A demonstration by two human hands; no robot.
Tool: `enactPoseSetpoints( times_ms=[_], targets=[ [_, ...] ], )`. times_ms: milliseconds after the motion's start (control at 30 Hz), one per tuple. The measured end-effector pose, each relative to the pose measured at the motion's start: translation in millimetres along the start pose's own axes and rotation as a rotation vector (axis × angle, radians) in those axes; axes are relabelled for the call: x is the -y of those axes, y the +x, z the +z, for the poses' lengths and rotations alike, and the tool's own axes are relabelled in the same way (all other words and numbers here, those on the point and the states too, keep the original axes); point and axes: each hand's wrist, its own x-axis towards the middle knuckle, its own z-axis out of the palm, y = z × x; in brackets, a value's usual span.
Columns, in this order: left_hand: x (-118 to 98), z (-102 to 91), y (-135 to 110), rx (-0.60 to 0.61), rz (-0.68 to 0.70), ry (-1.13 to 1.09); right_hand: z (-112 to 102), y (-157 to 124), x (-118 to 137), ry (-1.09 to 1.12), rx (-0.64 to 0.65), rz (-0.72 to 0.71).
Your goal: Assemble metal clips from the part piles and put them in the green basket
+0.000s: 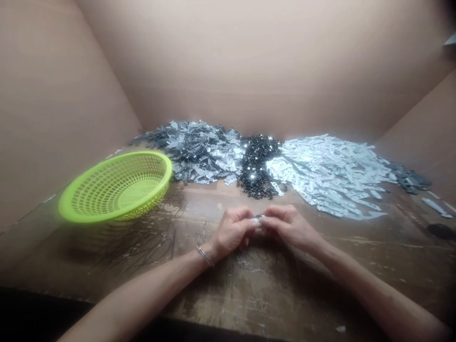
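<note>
My left hand and my right hand meet above the front middle of the table, fingers pinched together. Between the fingertips is a small shiny metal piece, mostly covered, so its exact kind cannot be made out. Just beyond my hands lies a heap of small dark round metal parts. To its right spreads a pile of long, flat, silvery metal pieces. On the left of the dark heap is a pile of flat grey metal plates. A bracelet circles my left wrist.
A yellow-green plastic basket stands tilted at the left, with thin dark strands beside it on the worn wooden table. Brown panels wall in the back and sides. Darker pieces and a dark round object lie at the right.
</note>
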Motion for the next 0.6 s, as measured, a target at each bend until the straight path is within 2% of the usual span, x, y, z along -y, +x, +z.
enactPoseSetpoints(
  times_ms=[67, 267, 433, 600],
  targets=[
    [-2.1, 1.0, -1.7, -0.01, 0.007, 0.018, 1.7, -1.2, -3.3, 0.009, -0.018, -0.03],
    [-2.5, 0.4, -0.8, -0.036, -0.011, -0.055, 14.6, 4.9, -18.8, 0.38, -0.037, 0.054],
    [0.4, -2.2, 2.5, -0.004, -0.049, -0.114, 16.1, 8.1, -22.4, 0.441, -0.044, 0.117],
    [2.9, -4.8, 5.7, 0.031, -0.109, -0.193, 12.7, 10.0, -23.8, 0.456, 0.02, 0.189]
  ],
)
